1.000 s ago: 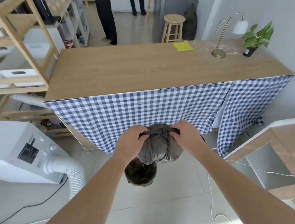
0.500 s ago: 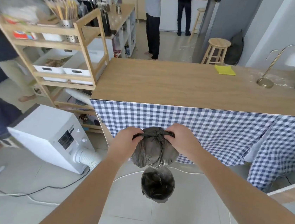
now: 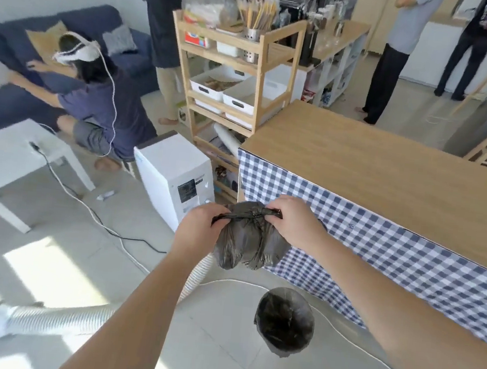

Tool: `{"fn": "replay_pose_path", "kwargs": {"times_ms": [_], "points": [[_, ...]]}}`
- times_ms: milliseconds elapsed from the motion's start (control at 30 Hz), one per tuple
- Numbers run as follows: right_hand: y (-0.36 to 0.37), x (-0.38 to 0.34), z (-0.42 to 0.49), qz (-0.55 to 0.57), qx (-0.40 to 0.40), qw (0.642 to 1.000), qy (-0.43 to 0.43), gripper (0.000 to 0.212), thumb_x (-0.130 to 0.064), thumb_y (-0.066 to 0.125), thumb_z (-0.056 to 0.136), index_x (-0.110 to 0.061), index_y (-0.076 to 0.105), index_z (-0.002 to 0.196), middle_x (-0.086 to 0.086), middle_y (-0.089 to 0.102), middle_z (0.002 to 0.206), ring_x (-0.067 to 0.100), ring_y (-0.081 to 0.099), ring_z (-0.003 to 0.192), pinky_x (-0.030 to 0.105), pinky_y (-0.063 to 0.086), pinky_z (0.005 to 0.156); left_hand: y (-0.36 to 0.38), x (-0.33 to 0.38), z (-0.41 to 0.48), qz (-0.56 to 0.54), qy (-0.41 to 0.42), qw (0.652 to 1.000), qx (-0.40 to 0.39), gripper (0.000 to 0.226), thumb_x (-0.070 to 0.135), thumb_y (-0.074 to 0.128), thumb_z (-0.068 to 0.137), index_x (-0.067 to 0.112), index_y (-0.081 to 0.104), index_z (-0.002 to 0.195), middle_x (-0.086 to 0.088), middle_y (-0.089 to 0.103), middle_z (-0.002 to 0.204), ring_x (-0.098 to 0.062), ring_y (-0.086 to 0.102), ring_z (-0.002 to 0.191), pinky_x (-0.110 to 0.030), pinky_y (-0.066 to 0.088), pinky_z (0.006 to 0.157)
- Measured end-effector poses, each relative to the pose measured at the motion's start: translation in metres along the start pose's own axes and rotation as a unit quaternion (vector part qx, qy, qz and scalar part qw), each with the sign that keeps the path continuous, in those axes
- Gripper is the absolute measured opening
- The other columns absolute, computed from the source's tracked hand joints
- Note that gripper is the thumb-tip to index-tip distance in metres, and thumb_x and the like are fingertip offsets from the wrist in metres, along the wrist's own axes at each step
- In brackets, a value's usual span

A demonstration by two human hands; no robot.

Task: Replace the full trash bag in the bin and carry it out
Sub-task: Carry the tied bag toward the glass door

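While the view has swung leftward over the last second, so that the sofa, the wooden shelf unit and the white appliance now fill the frame where the lamp and plant stood before, our hold on the bag has not altered. To the left of the knot, our left hand is closed on one end of the tied neck; to the right of it, our right hand pinches the other end, and the full trash bag hangs between and below the two grips, clear of the floor. Below and to the right of the grips stands the bin, already lined with a dark bag, just beside the checked cloth of the desk. We judge from this that the swap is done and the turn of the head marks the start of carrying the bag out.

Much is hard to read. Our fingertips are buried in the folds, so we cannot tell whether the knot is finished or only pulled taut. The bottom of the bag hides part of the ribbed hose, and cables lie on the floor to the left of and below the grips, a likely snag for our feet. No exit shows, and our feet are out of view
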State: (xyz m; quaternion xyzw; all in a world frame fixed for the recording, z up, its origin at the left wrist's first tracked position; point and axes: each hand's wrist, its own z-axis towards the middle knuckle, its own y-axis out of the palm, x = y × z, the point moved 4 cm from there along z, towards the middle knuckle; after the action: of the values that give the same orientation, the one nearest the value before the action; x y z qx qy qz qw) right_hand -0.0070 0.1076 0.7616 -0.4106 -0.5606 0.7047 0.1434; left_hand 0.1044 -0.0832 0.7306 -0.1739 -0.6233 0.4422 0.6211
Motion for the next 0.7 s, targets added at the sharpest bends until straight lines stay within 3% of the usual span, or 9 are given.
{"fn": "replay_pose_path", "kwargs": {"times_ms": [133,267,400,567,700], "points": [[0.016,-0.046,0.013,0.008,-0.015,0.998,-0.068,0.018,-0.022,0.067,0.098,-0.014,0.078,0.111,0.0,0.064,0.092,0.02,0.059,0.081,0.036,0.049,0.072,-0.036,-0.026,-0.03,0.013,-0.047,0.998,0.04,0.018,0.02,0.066,0.1,0.023,0.081,0.112,0.007,0.075,0.108,-0.015,0.064,0.098,-0.027,0.044,0.078],[0.035,-0.103,0.026,0.016,-0.023,0.991,-0.128,0.019,-0.021,0.068,0.098,-0.016,0.078,0.114,0.001,0.065,0.097,0.019,0.061,0.088,0.031,0.043,0.075,-0.079,-0.06,-0.064,0.012,-0.086,0.993,0.074,0.019,0.017,0.067,0.099,0.022,0.081,0.111,0.003,0.075,0.105,-0.019,0.065,0.098,-0.028,0.046,0.081],[0.062,-0.171,0.034,0.027,-0.035,0.984,-0.175,0.023,-0.022,0.069,0.096,-0.015,0.078,0.115,0.005,0.07,0.102,0.023,0.065,0.095,0.038,0.051,0.081,-0.128,-0.096,-0.106,0.03,-0.123,0.986,0.108,0.018,0.017,0.065,0.1,0.021,0.081,0.109,0.003,0.075,0.101,-0.02,0.065,0.094,-0.029,0.046,0.078],[0.105,-0.262,0.037,0.031,-0.067,0.97,-0.232,0.019,-0.022,0.072,0.094,-0.012,0.079,0.108,0.006,0.07,0.096,0.027,0.065,0.093,0.036,0.049,0.079,-0.185,-0.143,-0.172,0.063,-0.185,0.969,0.152,0.019,0.021,0.063,0.101,0.023,0.08,0.109,0.004,0.075,0.102,-0.018,0.065,0.092,-0.027,0.044,0.077],[0.145,-0.336,0.027,0.039,-0.104,0.949,-0.294,0.013,-0.021,0.07,0.095,-0.015,0.078,0.103,-0.004,0.062,0.088,0.024,0.062,0.088,0.034,0.044,0.074,-0.224,-0.179,-0.233,0.079,-0.247,0.948,0.185,0.02,0.025,0.062,0.102,0.025,0.08,0.111,0.006,0.074,0.104,-0.019,0.066,0.095,-0.032,0.051,0.08]]}}
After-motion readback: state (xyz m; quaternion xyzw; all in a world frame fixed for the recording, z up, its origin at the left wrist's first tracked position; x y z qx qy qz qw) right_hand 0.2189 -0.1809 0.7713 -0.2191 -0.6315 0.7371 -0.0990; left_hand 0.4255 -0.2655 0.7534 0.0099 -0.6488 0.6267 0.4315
